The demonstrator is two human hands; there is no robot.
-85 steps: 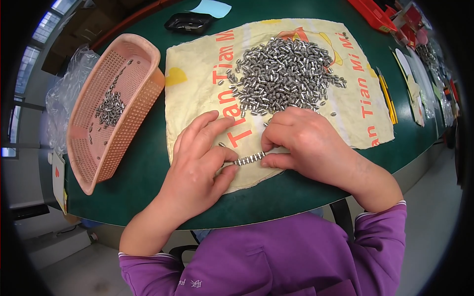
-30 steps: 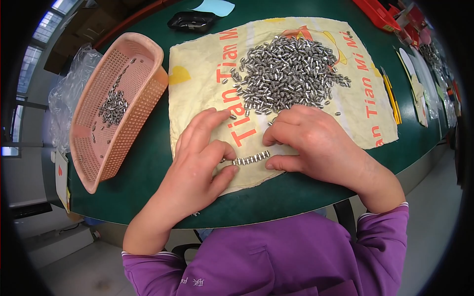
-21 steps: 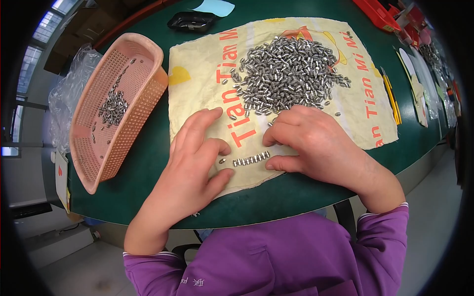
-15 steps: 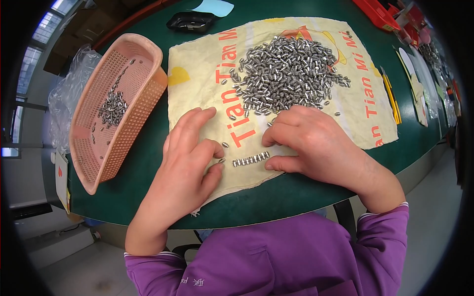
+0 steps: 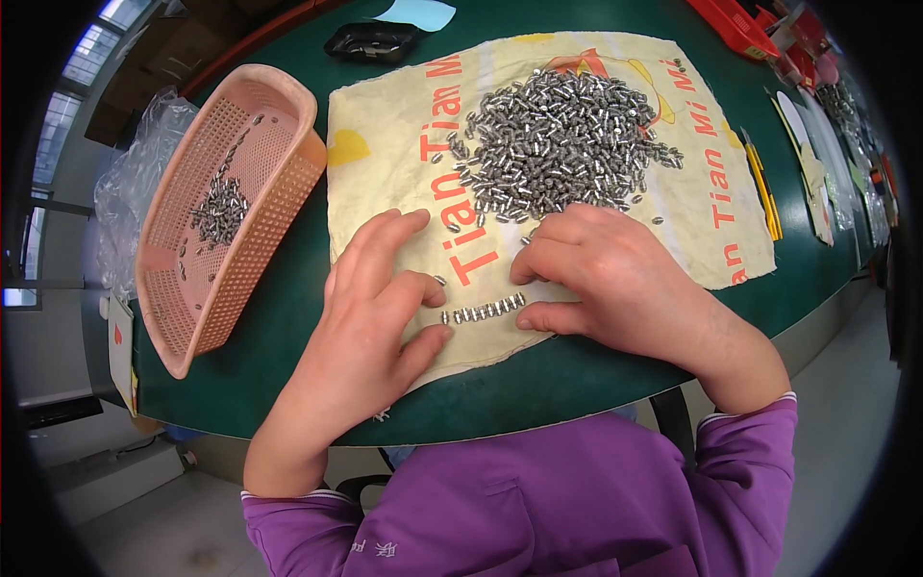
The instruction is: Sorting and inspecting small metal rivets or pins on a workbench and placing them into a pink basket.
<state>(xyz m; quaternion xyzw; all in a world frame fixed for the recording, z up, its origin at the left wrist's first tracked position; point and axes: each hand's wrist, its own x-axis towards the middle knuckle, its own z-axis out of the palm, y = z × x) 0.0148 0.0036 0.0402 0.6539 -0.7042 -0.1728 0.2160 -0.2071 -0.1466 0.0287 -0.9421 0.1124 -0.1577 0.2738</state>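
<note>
A short row of small silver metal barrel-shaped pieces [image 5: 486,310] lies side by side on the pale yellow printed cloth [image 5: 385,173], near its front edge. At the row's left end one piece [image 5: 444,316] stands slightly apart, between the thumb and index finger of my left hand [image 5: 361,313]. Those fingertips are apart, the other fingers stretched forward. A loose piece [image 5: 439,281] touches or nearly touches the left index finger. My right hand [image 5: 611,274] rests at the row's right end, thumb and index spread around it. Behind it lies a large pile of similar pieces [image 5: 558,144].
To the left, a pink perforated plastic basket [image 5: 260,212] holds more metal pieces. Clear plastic wrap [image 5: 144,183] lies beyond it. A black tray [image 5: 370,41] sits at the back of the green table [image 5: 481,409]. A yellow cutter [image 5: 761,197] lies right of the cloth.
The loose piece by my left thumb has moved right and now stands upright near the row's end. My left hand has shifted slightly right; the right hand has barely moved.
</note>
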